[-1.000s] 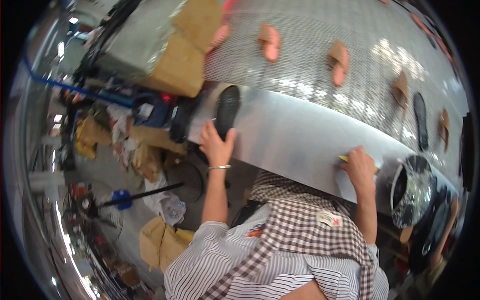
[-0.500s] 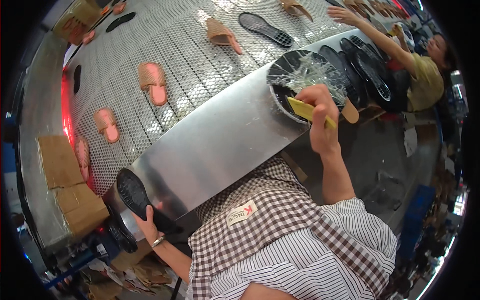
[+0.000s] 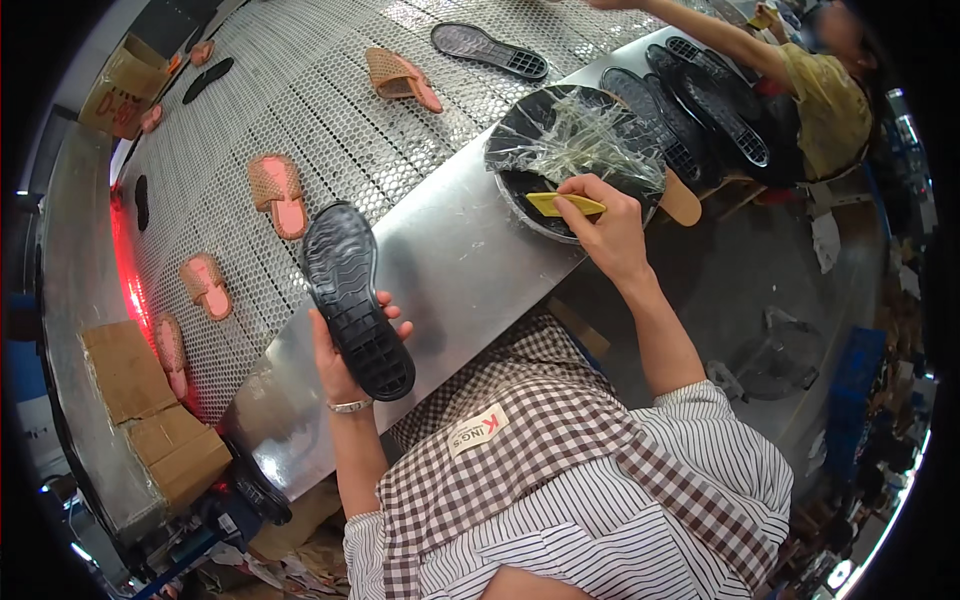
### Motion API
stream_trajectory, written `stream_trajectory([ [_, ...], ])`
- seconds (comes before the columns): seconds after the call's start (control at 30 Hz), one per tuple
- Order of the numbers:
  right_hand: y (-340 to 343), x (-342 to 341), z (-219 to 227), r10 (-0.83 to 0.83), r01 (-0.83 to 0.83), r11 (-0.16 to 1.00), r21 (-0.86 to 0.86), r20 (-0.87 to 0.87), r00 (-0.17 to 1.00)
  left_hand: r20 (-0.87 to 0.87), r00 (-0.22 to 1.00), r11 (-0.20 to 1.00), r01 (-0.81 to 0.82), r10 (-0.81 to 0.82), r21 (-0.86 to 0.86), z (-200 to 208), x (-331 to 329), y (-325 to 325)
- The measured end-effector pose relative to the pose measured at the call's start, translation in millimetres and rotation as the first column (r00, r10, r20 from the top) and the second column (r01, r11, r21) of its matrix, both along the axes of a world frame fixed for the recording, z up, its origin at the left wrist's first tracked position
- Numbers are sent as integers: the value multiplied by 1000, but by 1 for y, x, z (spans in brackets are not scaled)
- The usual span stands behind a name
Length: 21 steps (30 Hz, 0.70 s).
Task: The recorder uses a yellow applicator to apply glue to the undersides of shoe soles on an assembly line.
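My left hand (image 3: 342, 362) is closed around a black shoe sole (image 3: 350, 285), held up above the metal bench with its moulded, gridded face showing. In my right hand (image 3: 608, 225) is a yellow-handled brush (image 3: 566, 205), pinched between thumb and fingers. Its far end reaches into a black round tub (image 3: 520, 190), so its tip is hidden. Crumpled clear plastic film (image 3: 590, 140) covers part of the tub. A tan flat piece (image 3: 682, 203) sticks out beside the tub's right side.
A mesh conveyor (image 3: 330, 110) beyond the metal bench (image 3: 470, 270) carries pink-lined woven slippers (image 3: 277, 190) and another black sole (image 3: 490, 50). More black soles (image 3: 690, 110) are piled right of the tub, near a co-worker's arm (image 3: 730, 40). Cardboard (image 3: 160, 410) stands at left.
My left hand has lifted the black sole off the bench's left end and brought it up toward the middle. My right hand has lowered the yellow brush toward the tub. Slippers have shifted left.
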State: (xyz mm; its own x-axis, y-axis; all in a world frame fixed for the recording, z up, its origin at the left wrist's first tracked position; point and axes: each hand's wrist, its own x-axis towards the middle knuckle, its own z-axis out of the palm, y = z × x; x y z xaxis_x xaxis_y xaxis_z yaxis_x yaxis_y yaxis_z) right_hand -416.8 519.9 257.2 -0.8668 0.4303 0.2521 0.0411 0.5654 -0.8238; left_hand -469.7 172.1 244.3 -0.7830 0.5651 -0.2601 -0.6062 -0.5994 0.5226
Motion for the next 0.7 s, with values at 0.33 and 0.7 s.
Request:
stream_trajectory([
  [0.33, -3, -2, -9, -56, 61, 992, -108, 51, 997, 29, 999, 997, 40, -42, 68, -11, 0, 28],
  [0.7, -2, -18, -5, -59, 135, 918, -372, 208, 976, 56, 998, 999, 22, -24, 31, -14, 7, 21],
])
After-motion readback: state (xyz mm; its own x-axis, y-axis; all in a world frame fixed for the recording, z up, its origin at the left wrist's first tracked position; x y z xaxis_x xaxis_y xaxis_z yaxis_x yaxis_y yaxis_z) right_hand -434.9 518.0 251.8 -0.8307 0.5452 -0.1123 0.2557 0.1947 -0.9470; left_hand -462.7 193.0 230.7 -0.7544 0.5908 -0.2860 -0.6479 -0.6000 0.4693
